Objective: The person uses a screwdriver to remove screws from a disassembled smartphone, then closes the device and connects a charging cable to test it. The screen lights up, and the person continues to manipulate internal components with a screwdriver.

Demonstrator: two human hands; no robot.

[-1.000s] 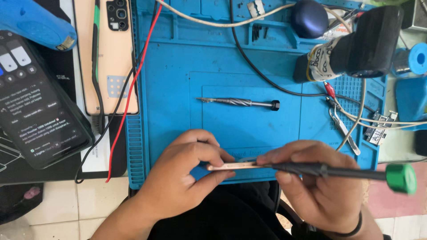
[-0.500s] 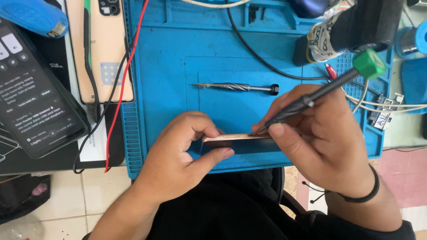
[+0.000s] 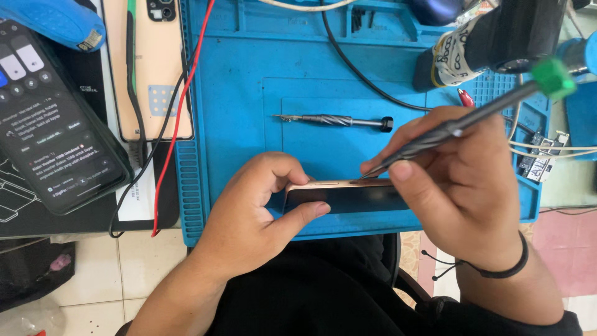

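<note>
Both hands work on a gold-edged phone held on its side at the near edge of the blue repair mat.

The left hand (image 3: 249, 218) has its grip clamped on the phone (image 3: 342, 196), thumb pressed along the dark glass face and fingers curled over the gold top edge, so the phone stands on its long side just above the near edge of the blue mat (image 3: 249, 93). The right hand (image 3: 460, 186) is closed around a dark screwdriver with a green cap (image 3: 454, 127), held like a pen, its tip touching the phone's gold edge. A second, spiral-handled screwdriver (image 3: 336, 120) lies loose near the mat's middle. Off the mat's left edge, on the desk, lie a gold phone back (image 3: 149, 68) crossed by a red wire (image 3: 180, 112), and a dark phone with a lit screen (image 3: 53, 124).
</note>
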